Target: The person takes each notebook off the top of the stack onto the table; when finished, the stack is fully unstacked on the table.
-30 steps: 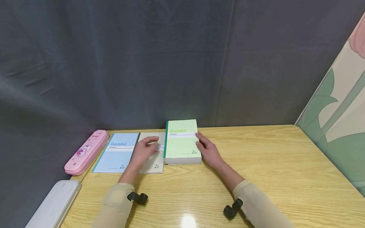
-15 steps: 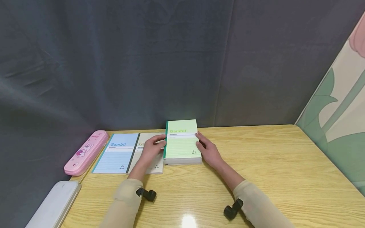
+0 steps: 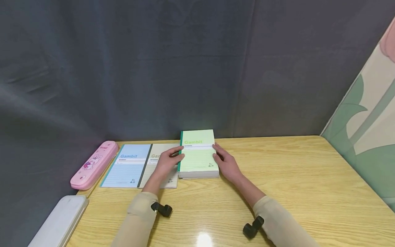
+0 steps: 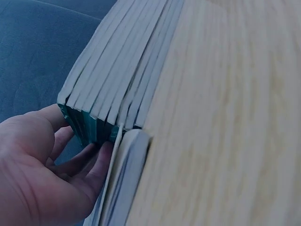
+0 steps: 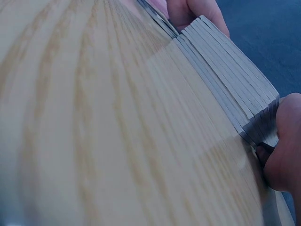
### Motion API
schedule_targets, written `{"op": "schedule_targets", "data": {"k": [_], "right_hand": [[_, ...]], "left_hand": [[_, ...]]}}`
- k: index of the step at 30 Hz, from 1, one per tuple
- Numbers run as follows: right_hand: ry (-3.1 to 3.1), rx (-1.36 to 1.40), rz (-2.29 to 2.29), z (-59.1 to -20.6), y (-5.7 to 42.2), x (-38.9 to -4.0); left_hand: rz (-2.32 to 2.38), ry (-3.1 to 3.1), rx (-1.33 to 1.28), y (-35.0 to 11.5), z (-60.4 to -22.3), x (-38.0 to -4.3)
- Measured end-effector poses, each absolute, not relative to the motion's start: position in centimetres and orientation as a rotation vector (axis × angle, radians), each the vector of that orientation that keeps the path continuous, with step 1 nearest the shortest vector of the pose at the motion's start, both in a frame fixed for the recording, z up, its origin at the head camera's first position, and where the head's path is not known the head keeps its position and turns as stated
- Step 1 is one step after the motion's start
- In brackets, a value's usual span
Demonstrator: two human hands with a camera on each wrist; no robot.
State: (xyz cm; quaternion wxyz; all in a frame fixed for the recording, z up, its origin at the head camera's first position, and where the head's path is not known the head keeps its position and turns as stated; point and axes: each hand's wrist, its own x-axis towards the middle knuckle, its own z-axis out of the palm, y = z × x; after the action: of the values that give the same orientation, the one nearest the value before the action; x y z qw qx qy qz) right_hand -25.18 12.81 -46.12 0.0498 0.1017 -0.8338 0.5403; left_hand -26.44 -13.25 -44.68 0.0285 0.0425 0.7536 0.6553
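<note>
A thick stack of notebooks, with a light green "Gambit" cover and a green spine on top, lies at the back of the table. My left hand grips its spine side, thumb and fingertips at the top edge. In the left wrist view, curled fingers of that hand lie against the green spines. From the opposite side my right hand grips the right edge; the right wrist view has it round the stack's corner. A beige notebook lies partly under my left hand, beside a blue notebook.
A pink pencil case with a rabbit picture lies at the table's left edge. Nearer the front is a white, rounded flat case. A dark curtain hangs behind the wooden table.
My left hand has moved right, from over the beige notebook to the spine side of the green-topped stack. My right hand has stayed at the stack's right edge.
</note>
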Motion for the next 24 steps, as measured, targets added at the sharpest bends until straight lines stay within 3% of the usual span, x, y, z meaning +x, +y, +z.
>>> {"op": "schedule_targets", "data": {"k": [24], "right_hand": [[-2.418, 0.143, 1.681, -46.4, 13.0, -26.7]], "left_hand": [[2.039, 2.329, 0.165, -13.5, -45.7, -26.7]]}}
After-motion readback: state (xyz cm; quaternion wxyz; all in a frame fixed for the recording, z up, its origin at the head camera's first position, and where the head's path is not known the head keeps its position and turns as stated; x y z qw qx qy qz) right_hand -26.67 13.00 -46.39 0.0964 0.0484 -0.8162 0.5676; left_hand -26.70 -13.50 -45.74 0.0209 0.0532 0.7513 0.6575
